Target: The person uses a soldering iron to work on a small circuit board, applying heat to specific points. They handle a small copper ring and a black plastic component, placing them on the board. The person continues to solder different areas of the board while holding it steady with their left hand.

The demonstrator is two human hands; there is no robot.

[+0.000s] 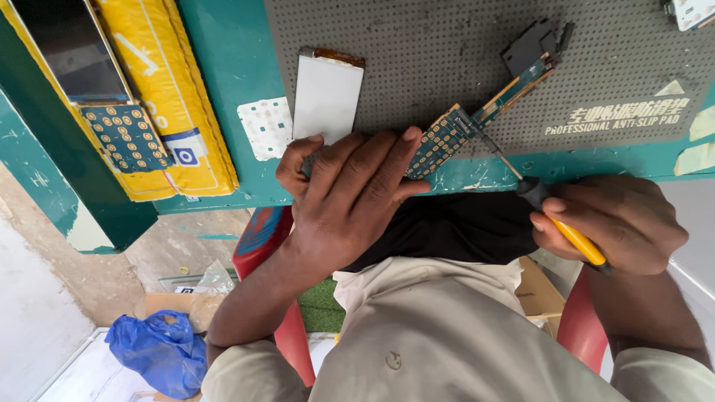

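My left hand [350, 193] presses down on the near end of a blue circuit board [447, 134] with gold pads, at the front edge of the green bench. The board runs diagonally up to the right across a grey perforated mat [462, 52]. My right hand [618, 219] grips a screwdriver [551, 212] with a black and yellow handle. Its thin metal tip touches the board near the middle. A white rectangular panel [326, 93] lies just beyond my left hand's fingers.
A yellow padded package [175, 97] lies at the left with a dark screen panel [71, 48] and a blue patterned board [126, 138] on it. A black part [532, 45] sits on the mat. Below are a red chair [261, 238], a blue plastic bag [160, 350].
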